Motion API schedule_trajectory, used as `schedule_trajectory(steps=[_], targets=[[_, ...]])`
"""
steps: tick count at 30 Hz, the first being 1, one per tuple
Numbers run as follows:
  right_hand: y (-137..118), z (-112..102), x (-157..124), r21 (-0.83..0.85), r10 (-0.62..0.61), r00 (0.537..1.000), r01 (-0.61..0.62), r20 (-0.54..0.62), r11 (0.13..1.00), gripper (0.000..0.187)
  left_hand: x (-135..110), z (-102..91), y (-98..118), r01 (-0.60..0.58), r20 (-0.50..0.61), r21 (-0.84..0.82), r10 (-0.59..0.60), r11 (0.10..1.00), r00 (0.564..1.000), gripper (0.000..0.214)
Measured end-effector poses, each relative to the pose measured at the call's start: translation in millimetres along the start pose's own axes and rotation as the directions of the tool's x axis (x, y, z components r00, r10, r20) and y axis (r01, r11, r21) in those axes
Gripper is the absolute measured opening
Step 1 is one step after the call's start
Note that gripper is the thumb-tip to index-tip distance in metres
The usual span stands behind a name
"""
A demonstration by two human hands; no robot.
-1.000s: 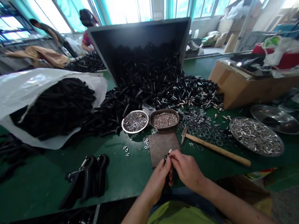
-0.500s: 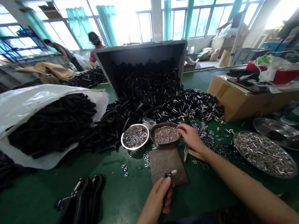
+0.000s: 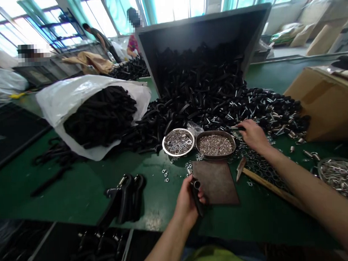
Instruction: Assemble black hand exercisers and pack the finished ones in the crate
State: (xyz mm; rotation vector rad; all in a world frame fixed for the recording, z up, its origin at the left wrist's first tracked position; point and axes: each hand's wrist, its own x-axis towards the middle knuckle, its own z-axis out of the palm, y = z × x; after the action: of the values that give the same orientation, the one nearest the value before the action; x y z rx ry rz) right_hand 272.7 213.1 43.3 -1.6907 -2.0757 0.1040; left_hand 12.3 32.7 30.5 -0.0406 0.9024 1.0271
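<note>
Broadly, a green table (image 3: 79, 187) fills the view, and on it a grey bin (image 3: 199, 34) lies tipped forward, spilling a heap of black parts (image 3: 207, 95) mixed with silvery pins. Left of the heap a white bag (image 3: 84, 88) gapes, full of more black pieces; a cardboard box (image 3: 324, 102) stands at the right. Nearer the person lies a dull brown metal plate (image 3: 218, 182), with a wooden-handled hammer (image 3: 267, 184) just to its right. Behind the plate stand a round dish (image 3: 178, 142) of washers and an oval dish (image 3: 216, 145) of tiny bright pieces, side by side.

At the plate's left edge, the left hand (image 3: 189, 196) is wrapped firmly around a black handle (image 3: 198, 204). It is slim, dark and matt, held upright and tilted a little, with a short shiny metal tube end poking out above the thumb. The right hand (image 3: 252, 135) rests at the heap's near edge beyond the oval dish. Its fingers are bunched together at a small dark piece; whether they actually grip it cannot be told.
</note>
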Motion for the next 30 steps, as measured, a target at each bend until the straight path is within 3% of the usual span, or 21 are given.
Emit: schedule_trajectory(steps=[2,6,9,13,15,17,19,20,21,24,25,28,30], targets=[[-24,-18,-32,0.083,-0.111,0.988,0.121,-0.111,0.989,0.023,1,0.9,2,-0.016,0.057,-0.108,0.022,0.994,0.998,0.025],[-90,-44,-104,0.360,-0.262,0.964,0.260,-0.042,0.896,0.020,-3,6.6,-1,-0.053,0.098,-0.156,0.069,0.986,0.993,0.020],[-128,-45,-141,0.443,-0.358,0.933,0.336,-0.038,0.831,0.020,-9,13.2,-9,-0.072,0.088,-0.157,0.086,0.985,0.992,0.015],[-148,-30,-158,0.430,-0.419,0.905,0.410,-0.080,0.804,0.021,-17,18.0,-23,-0.165,0.088,-0.129,0.177,0.978,0.980,0.010],[-152,-23,-160,0.434,-0.338,0.939,0.331,-0.064,0.838,0.017,-22,17.3,-29,-0.254,0.074,-0.089,0.261,0.963,0.962,0.009],[-155,-20,-162,0.505,-0.173,0.980,0.102,0.095,0.857,0.020,-27,15.2,-32,-0.362,0.076,-0.006,0.362,0.932,0.929,0.009],[-157,-21,-164,0.576,-0.062,0.943,-0.147,0.326,0.804,0.030,-31,12.9,-33,-0.438,0.102,0.076,0.430,0.896,0.897,0.011],[-158,-23,-166,0.594,-0.052,0.920,-0.207,0.389,0.777,0.032,-33,11.9,-33,-0.454,0.111,0.096,0.444,0.886,0.889,0.012],[-158,-25,-167,0.609,-0.068,0.919,-0.200,0.388,0.768,0.031,-35,11.0,-33,-0.461,0.113,0.102,0.450,0.882,0.886,0.013],[-158,-30,-172,0.619,-0.151,0.974,0.013,0.172,0.786,0.029,-38,9.4,-32,-0.502,0.110,0.128,0.491,0.855,0.864,0.010],[-158,-30,-174,0.631,-0.148,0.976,0.015,0.159,0.776,0.027,-39,9.3,-32,-0.518,0.122,0.156,0.504,0.841,0.855,0.010],[-157,-32,-176,0.679,-0.073,0.925,-0.219,0.373,0.701,0.034,-42,10.5,-33,-0.524,0.176,0.237,0.494,0.818,0.852,0.010],[-157,-33,-177,0.675,-0.079,0.925,-0.210,0.371,0.707,0.032,-44,11.6,-33,-0.524,0.164,0.243,0.498,0.816,0.852,0.011]])
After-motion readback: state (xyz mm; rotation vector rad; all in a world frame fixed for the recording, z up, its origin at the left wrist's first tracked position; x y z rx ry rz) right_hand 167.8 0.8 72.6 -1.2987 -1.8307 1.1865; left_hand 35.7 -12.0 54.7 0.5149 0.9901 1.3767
